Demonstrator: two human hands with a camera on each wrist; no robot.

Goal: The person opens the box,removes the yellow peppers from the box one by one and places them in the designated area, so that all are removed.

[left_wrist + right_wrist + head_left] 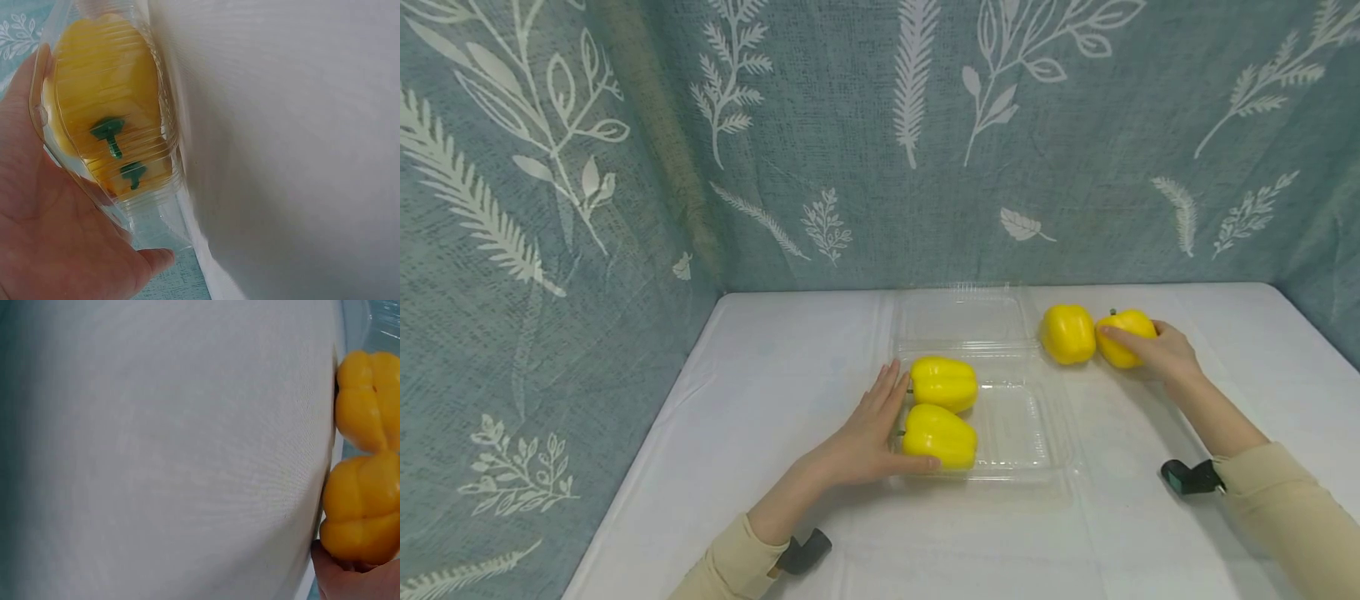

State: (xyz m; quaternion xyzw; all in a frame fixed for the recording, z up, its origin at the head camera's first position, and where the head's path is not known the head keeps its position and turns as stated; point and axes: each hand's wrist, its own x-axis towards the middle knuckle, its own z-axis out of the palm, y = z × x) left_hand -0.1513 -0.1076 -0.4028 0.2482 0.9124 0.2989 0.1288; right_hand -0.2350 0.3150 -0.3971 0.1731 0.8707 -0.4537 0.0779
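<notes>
A clear plastic clamshell container (1011, 425) lies with its lid (958, 321) folded back. In its left part are two yellow bell peppers, a rear one (943, 384) and a front one (939, 437), green stems facing left. My left hand (867, 433) rests along the container's left side, fingers extended and thumb spread at the front edge. The left wrist view shows the peppers (106, 75) through the ribbed wall, beside my palm. At the right, my right hand (1168, 350) holds another yellow bell pepper (1123, 337), fingers around its right side.
Just left of the held pepper stands one more yellow bell pepper (1067, 334), close to the container's right rear. A white cloth covers the table (790, 367). A blue-green leaf-patterned curtain (865, 150) hangs behind and at the sides.
</notes>
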